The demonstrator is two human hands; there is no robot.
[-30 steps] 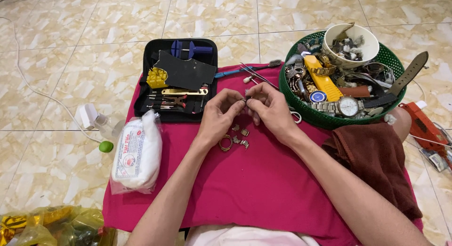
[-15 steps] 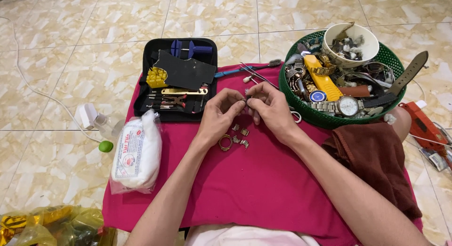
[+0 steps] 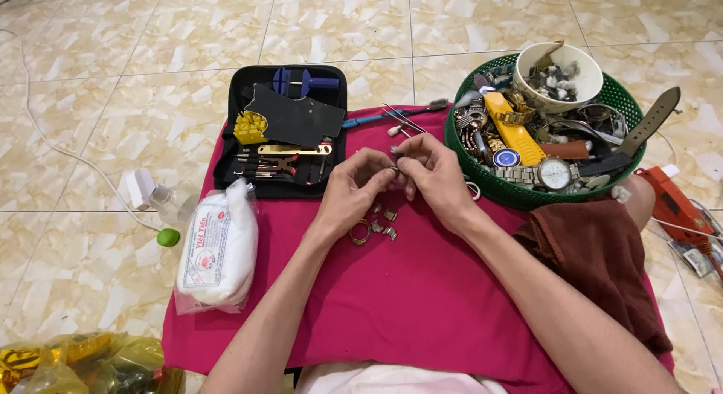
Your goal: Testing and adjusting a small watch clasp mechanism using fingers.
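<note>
Mid-step on a small metal watch part (image 3: 395,162), pinched between left hand (image 3: 354,189) and right hand (image 3: 435,175) above the pink cloth (image 3: 422,288); loose links (image 3: 380,222) below. Next move likely calls for steady fingertip alignment.

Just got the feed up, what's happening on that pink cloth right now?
A person sits on a tiled floor with a pink cloth over the lap. The left hand and right hand meet above it, pinching a tiny metal part between the fingertips. A few small metal links lie loose on the cloth just below. An open black tool case sits to the left, and a green basket full of watches and straps sits to the right.
</note>
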